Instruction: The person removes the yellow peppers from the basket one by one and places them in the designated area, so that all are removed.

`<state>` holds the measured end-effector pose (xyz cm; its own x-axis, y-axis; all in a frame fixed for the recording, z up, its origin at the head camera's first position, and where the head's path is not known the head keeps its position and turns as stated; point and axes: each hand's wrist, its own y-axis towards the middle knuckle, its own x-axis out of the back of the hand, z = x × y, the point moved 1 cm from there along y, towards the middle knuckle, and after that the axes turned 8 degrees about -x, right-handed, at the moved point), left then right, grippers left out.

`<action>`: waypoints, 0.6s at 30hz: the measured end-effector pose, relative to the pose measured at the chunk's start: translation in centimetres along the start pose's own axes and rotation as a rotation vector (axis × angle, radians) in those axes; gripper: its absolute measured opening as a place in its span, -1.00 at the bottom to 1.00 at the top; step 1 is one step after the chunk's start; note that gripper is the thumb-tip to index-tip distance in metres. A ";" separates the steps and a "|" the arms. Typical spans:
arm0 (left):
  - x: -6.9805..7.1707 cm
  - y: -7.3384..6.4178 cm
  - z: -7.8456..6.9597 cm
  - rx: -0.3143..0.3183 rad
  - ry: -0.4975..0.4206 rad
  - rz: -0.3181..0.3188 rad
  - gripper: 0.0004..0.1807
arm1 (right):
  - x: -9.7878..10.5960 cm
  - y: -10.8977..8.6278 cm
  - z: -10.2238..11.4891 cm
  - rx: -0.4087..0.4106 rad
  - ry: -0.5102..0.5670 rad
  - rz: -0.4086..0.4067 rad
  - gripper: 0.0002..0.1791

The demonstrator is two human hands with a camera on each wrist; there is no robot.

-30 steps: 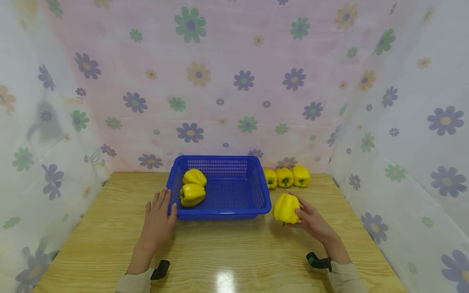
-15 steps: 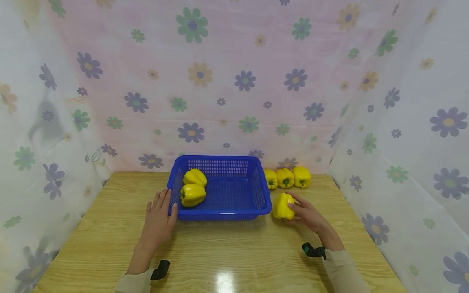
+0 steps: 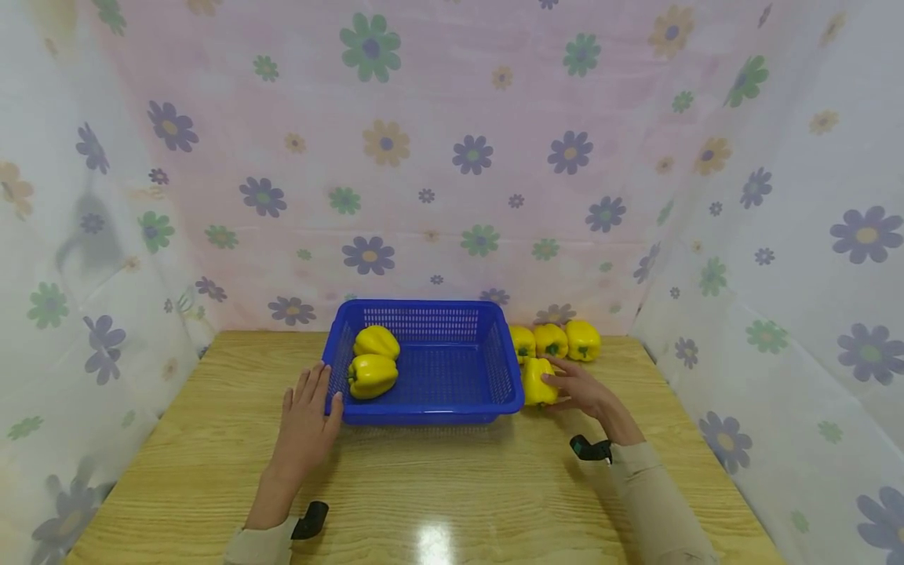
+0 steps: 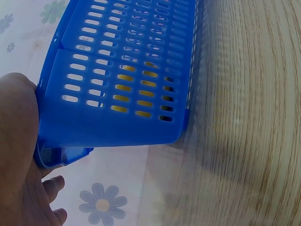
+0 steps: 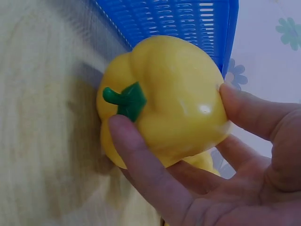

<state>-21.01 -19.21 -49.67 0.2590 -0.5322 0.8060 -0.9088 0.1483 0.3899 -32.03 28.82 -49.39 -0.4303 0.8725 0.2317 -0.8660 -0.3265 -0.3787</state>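
Observation:
A yellow bell pepper (image 3: 539, 382) with a green stem is held by my right hand (image 3: 589, 395), just right of a blue plastic basket (image 3: 424, 410). In the right wrist view the thumb and fingers lie around the bell pepper (image 5: 174, 94), its stem pointing away from the basket. My left hand (image 3: 300, 435) rests against the basket's left rim with its fingers extended. The left wrist view shows that hand touching the basket's rim (image 4: 47, 80). Inside the basket, on its left side, lie two yellow bell peppers (image 3: 373, 377).
Three more yellow bell peppers (image 3: 551, 341) stand in a row behind the held one, right of the basket. Everything sits on a wood-grain table (image 3: 438, 479). Flower-patterned cloth (image 3: 424, 220) encloses the back and both sides.
My right hand has carried the bell pepper away from me and slightly left, up close to the basket's right side. The left hand and the basket have stayed put.

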 end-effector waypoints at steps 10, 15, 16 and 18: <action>0.2 0.0 -0.2 0.003 -0.007 0.003 -0.35 | 0.4 1.4 1.3 -0.095 -0.038 0.040 -0.23; 0.1 0.0 -0.1 -0.004 -0.005 0.001 -0.34 | 0.6 1.8 1.4 -0.133 -0.029 0.043 -0.21; 0.1 0.0 -0.1 -0.004 -0.005 0.000 -0.35 | 0.6 1.9 1.4 -0.139 -0.028 0.041 -0.20; 0.1 0.0 -0.1 -0.005 -0.006 -0.002 -0.35 | 0.6 1.9 1.5 -0.143 -0.034 0.038 -0.19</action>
<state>-21.01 -19.18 -49.56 0.2585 -0.5375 0.8027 -0.9068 0.1515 0.3934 -34.34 28.15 -48.65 -0.4725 0.8470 0.2437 -0.8049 -0.3019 -0.5109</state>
